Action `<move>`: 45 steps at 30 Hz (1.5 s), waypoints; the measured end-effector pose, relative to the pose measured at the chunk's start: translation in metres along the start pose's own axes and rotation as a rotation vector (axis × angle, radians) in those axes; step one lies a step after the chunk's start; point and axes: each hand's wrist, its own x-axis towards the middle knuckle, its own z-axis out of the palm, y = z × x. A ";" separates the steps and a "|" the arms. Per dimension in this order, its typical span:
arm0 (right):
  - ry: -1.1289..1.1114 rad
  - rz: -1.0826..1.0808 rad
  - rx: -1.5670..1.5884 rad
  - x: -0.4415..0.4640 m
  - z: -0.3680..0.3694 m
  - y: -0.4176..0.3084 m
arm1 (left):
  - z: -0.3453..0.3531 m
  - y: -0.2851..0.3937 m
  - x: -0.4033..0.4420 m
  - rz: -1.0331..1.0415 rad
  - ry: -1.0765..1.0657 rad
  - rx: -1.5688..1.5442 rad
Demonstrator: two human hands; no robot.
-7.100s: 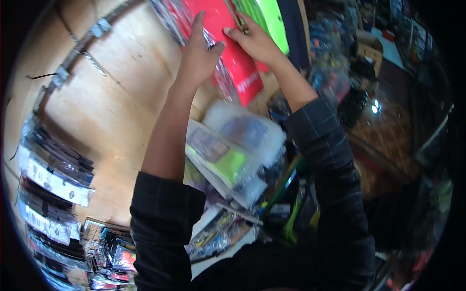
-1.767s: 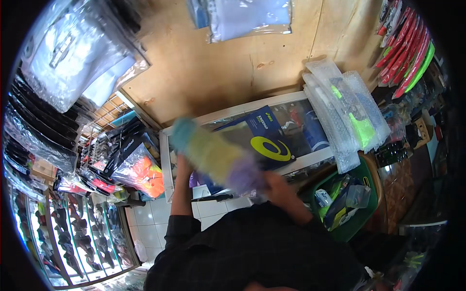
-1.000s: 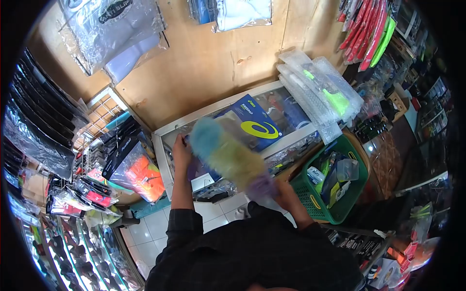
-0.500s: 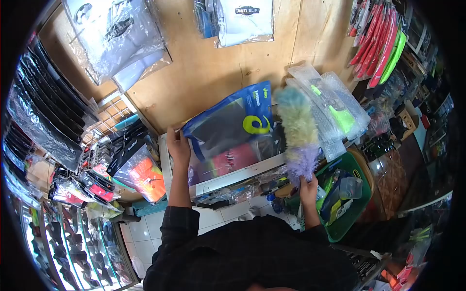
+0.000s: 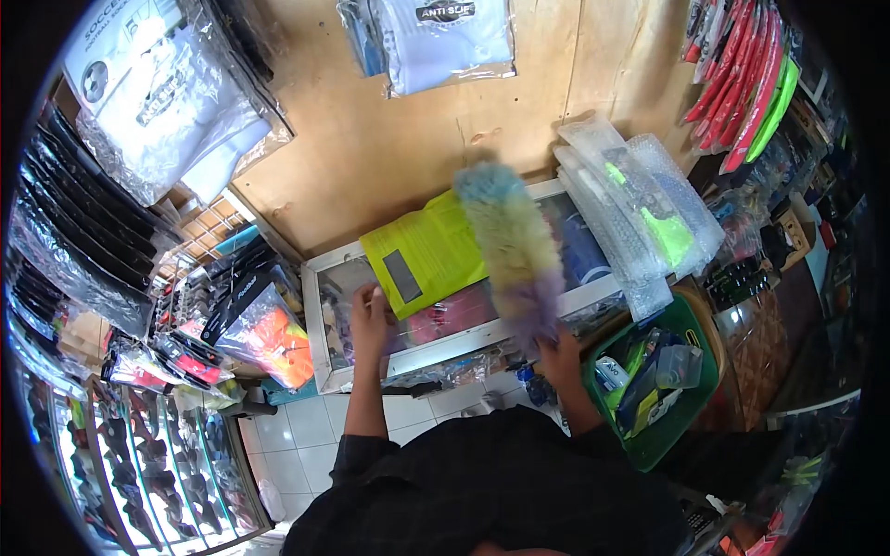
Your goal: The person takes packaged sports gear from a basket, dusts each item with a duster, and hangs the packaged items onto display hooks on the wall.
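A yellow-green flat package (image 5: 426,250) with a grey rectangle on it lies on the white-framed glass display case (image 5: 320,357). Just beside its lower left edge is my left hand (image 5: 370,320), fingers loosely curled and apart, with nothing visible in them. My right hand (image 5: 559,360) is wrapped round the lower end of a fluffy duster (image 5: 514,246), coloured blue, yellow and purple. The duster's head lies over the package's right side and hides part of it. The duster's handle is mostly hidden by my hand and the fluff.
Bubble-wrapped items (image 5: 640,204) rest on the case's right end. A green bin (image 5: 691,398) of packaged goods stands right of my right hand. Plastic-bagged socks (image 5: 445,42) hang on the wooden wall (image 5: 371,139). Packaged goods (image 5: 269,329) crowd the left.
The blue package that my left hand held up no longer shows; a yellow-green face now lies on the case. My left hand has moved away from its grip. The duster has swung left over the package.
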 end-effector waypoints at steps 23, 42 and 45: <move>-0.386 -0.109 -0.274 0.080 -0.010 -0.039 | -0.016 -0.031 -0.033 -0.215 -0.196 -0.431; -0.719 -0.043 0.038 0.070 -0.036 -0.023 | -0.020 -0.009 0.003 -0.203 0.021 0.103; -0.345 -0.065 -0.081 0.062 -0.035 -0.017 | -0.019 -0.016 0.006 -0.171 0.010 -0.058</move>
